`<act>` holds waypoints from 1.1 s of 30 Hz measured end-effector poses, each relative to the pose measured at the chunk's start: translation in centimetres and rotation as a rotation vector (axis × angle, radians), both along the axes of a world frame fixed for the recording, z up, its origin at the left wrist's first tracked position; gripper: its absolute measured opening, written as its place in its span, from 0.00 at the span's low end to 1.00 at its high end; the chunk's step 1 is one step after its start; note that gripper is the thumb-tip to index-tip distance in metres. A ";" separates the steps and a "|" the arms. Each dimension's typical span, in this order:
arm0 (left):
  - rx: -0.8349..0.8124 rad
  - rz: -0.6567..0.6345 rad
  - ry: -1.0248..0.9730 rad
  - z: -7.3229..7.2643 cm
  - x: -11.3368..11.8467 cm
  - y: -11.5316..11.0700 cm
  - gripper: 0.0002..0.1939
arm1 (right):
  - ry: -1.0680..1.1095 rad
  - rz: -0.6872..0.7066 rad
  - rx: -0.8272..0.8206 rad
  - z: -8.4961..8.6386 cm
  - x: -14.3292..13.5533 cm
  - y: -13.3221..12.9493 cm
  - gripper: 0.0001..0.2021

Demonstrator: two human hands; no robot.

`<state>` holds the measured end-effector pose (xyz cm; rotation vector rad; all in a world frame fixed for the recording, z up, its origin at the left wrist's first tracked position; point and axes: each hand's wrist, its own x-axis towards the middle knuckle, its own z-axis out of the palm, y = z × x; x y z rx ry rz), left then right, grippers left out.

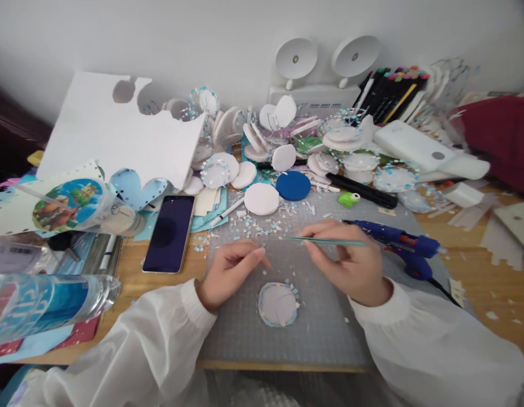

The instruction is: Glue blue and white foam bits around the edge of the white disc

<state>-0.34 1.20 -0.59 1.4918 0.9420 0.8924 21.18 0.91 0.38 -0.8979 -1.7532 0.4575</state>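
Note:
My right hand (346, 260) pinches a thin green-handled tool (329, 241) that lies level, its tip pointing left toward my left hand. My left hand (230, 271) has its fingers drawn together over the grey cutting mat (245, 333), pinched near the tool's tip; whether it holds a tiny piece I cannot tell. Just below both hands a white round disc (277, 304) with a blue-speckled rim lies flat on the mat. Both wrists wear white sleeves.
A blue glue gun (397, 246) lies right of my hand. A dark phone (168, 233) lies left of the mat. A white disc (262, 198), a blue disc (293, 185), several piled discs, confetti scraps, a white cut sheet (117, 130) and markers (389, 87) crowd the back.

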 end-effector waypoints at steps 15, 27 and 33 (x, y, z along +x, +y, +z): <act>0.476 -0.373 0.368 0.8 0.0 0.3 0.05 | 0.394 0.246 -0.564 -1.6 0.4 -1.0 0.05; 0.420 -0.366 0.316 0.8 0.0 0.4 0.05 | 0.321 0.367 -0.620 -2.0 0.5 -1.2 0.05; 0.430 -0.357 0.327 0.9 0.0 0.5 0.06 | 0.297 0.342 -0.637 -2.0 0.4 -1.1 0.05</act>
